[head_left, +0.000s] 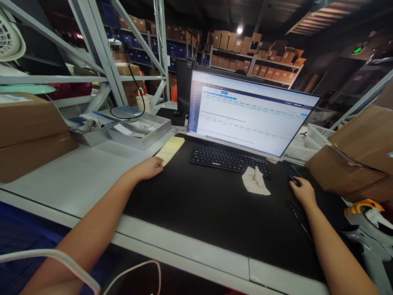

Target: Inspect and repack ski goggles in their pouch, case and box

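Observation:
My left hand (151, 168) is curled into a loose fist and rests on the black desk mat (208, 213). It lies against the near end of a yellow printed paper pad (172, 149), and nothing shows between its fingers. On the right, my right hand (303, 191) is over a black computer mouse (295, 181), its fingers round the sides. Between the hands sits a black keyboard (215, 158), with a crumpled white tissue (255, 181) lying partly on its right end. Behind the keyboard a monitor (245, 110) shows a web page with a table.
Grey open boxes (144, 141) holding papers stand left of the monitor. Cardboard boxes (33, 131) flank the desk, with another carton (353, 159) at right. A thin black pen-like stick (302, 223) lies near my right forearm. A handheld scanner-like device (368, 229) stands at the right edge.

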Motion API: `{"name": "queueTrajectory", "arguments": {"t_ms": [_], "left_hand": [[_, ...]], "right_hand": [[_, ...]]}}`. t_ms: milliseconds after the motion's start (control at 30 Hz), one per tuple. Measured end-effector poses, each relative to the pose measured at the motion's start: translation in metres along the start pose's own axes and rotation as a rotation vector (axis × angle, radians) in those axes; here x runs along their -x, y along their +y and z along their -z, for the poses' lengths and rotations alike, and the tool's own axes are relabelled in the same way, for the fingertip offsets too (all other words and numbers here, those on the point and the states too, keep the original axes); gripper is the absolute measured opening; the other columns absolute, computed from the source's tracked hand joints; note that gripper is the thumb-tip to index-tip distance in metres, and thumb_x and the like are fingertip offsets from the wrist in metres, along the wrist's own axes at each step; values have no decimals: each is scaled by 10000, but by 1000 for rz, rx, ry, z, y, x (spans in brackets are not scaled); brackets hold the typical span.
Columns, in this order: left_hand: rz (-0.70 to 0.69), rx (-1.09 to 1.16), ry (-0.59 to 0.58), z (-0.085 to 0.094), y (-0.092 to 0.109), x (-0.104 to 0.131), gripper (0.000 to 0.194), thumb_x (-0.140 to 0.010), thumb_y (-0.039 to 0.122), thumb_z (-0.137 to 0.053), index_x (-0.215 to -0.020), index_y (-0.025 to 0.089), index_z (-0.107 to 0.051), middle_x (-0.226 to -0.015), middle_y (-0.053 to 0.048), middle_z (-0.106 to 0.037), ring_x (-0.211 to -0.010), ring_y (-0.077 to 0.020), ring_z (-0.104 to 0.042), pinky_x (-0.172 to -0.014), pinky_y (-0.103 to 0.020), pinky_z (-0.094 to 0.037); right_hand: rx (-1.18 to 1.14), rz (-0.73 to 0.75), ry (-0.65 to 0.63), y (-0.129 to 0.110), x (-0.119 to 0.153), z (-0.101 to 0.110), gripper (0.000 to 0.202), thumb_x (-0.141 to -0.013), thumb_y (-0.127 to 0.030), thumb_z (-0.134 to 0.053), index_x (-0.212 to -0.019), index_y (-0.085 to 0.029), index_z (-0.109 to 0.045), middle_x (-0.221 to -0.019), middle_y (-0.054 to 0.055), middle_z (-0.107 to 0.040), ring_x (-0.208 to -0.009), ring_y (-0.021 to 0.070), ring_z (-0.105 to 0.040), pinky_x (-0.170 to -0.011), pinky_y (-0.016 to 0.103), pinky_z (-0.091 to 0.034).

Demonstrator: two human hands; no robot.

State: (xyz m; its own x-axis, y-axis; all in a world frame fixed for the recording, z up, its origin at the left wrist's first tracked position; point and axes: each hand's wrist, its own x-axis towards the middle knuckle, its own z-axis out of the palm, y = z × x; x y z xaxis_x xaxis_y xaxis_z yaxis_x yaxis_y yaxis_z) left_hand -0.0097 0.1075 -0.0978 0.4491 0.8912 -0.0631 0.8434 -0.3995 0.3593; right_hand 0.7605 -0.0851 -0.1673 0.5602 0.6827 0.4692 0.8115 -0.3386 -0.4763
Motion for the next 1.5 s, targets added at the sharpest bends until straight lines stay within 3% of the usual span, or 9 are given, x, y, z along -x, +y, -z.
{"name": "queueTrajectory", "arguments": {"t_ms": [200,433,600,800,1500], "left_hand": [[-1,23,-7,3,-3,3,270,-750,401,-590,-815,244,-800,-1441,-125,-830,-1385,-352,-751,-1213,-377,-556],[44,102,16,8,-14,6,296,-687,487,-609,-791,265,-775,-1148,-92,-891,-1206,-356,-801,-1025,-354,-617],[91,83,43,12,-24,6,394,-649,534,-600,-831,261,-818,-1053,-99,-882,-1109,-355,-807,-900,-342,-612],[190,46,-52,15,-27,7,353,-641,554,-592,-711,272,-793,-872,-91,-860,-916,-341,-804,-789,-357,-575],[202,27,-58,10,-22,6,409,-710,602,-580,-709,252,-791,-890,-122,-848,-901,-336,-781,-742,-361,-521]], "right_hand": [[-7,-23,-13,-1,1,0,468,-776,-537,-643,-1040,-201,-833,-1221,198,-785,-1275,415,-683,-1190,609,-527],[-20,-24,-11,1,0,-1,477,-781,-524,-646,-1073,-200,-839,-1239,191,-789,-1296,415,-682,-1223,607,-509],[-5,-15,-26,4,-1,-1,511,-789,-546,-634,-1086,-186,-843,-1250,206,-784,-1304,417,-686,-1231,605,-505],[-5,-4,-16,7,-1,-2,510,-787,-568,-630,-1070,-200,-841,-1252,197,-795,-1308,418,-684,-1213,602,-515],[13,-86,5,-3,2,4,455,-796,-489,-640,-1072,-180,-827,-1242,212,-767,-1315,434,-658,-1212,614,-507]]}}
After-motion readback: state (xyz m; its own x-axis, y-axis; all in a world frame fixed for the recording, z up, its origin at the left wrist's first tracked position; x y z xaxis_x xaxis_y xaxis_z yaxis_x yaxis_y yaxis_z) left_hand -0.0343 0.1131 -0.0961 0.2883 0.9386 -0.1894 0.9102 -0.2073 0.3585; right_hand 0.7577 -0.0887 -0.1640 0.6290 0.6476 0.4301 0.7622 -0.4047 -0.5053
